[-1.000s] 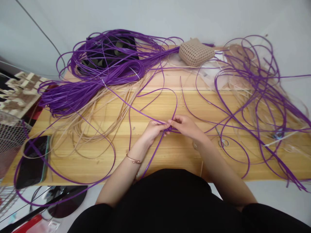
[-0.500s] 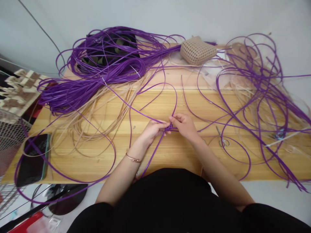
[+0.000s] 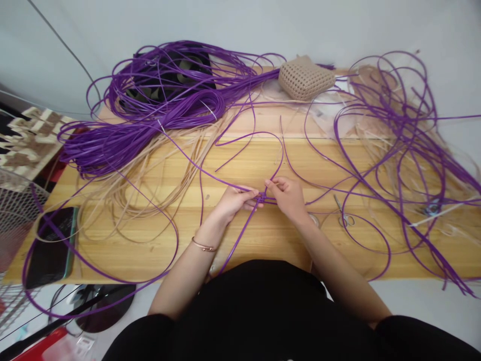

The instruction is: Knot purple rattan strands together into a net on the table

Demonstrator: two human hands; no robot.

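Observation:
Thin purple cords cross in a small woven knot (image 3: 260,198) above the middle of the wooden table. My left hand (image 3: 239,200) pinches this knot from the left, thumb on top and fingers beneath. At the knot's right side, my right hand (image 3: 287,194) is closed, thumb and forefinger pinching a purple cord (image 3: 277,173) that loops up and away from me. One cord runs from the knot down toward my body, another up to the left, and others pass rightward under my right hand.
Behind my left hand lies a big purple cord bundle (image 3: 124,145) beside beige cords (image 3: 124,195). A woven beige pouch (image 3: 306,79) sits at the back. Small scissors (image 3: 344,218) and tangled purple cords (image 3: 406,125) lie to the right, a phone (image 3: 52,245) at the left edge.
My right hand has shifted slightly right, off the knot, and the cord loop beyond it has moved to the right. My left hand has moved slightly left, showing more of the knot.

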